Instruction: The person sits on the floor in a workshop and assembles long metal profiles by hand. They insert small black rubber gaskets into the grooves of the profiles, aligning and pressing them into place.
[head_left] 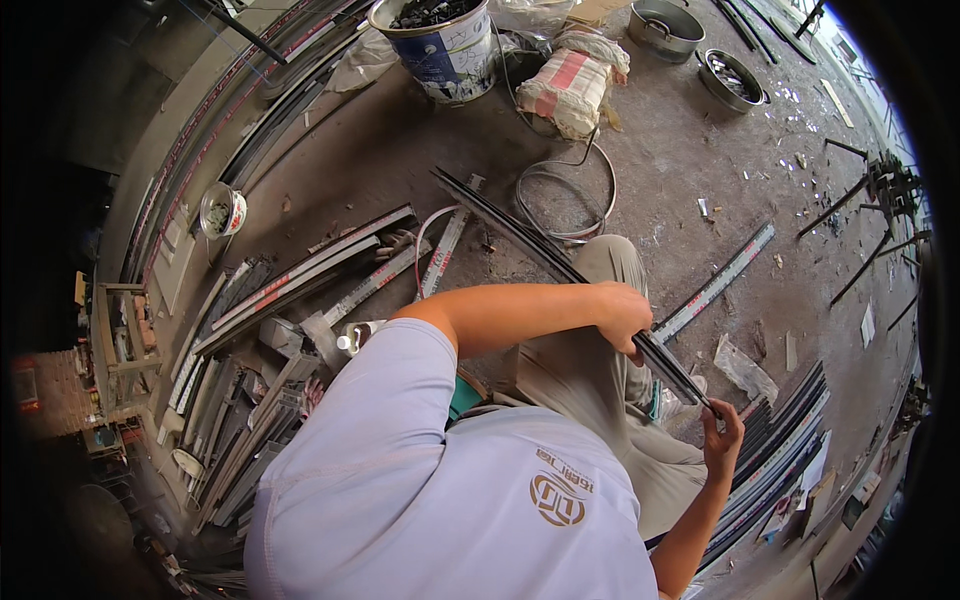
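A long dark metal profile bar [535, 240] slants across my bent knee from far left to near right. My left hand [622, 315] reaches over from the left, closed round the bar just beyond the knee. At the bar's near right end, my right hand [722, 435] pinches the tip between thumb and fingers. The stretch between the two hands shows thin lengthwise ridges. Under the bar by my left hand, a silver strip with red print [715, 285] lies on the floor, pointing away to the right.
Several dark profiles [770, 465] lie stacked at the right; mixed bars and offcuts [250, 430] pile up at the left. A coiled hose [520, 195] rests ahead. Beyond stand a blue-white bucket [455, 65], a wrapped bundle [570, 90] and two metal pots [668, 40]. Scraps litter the floor.
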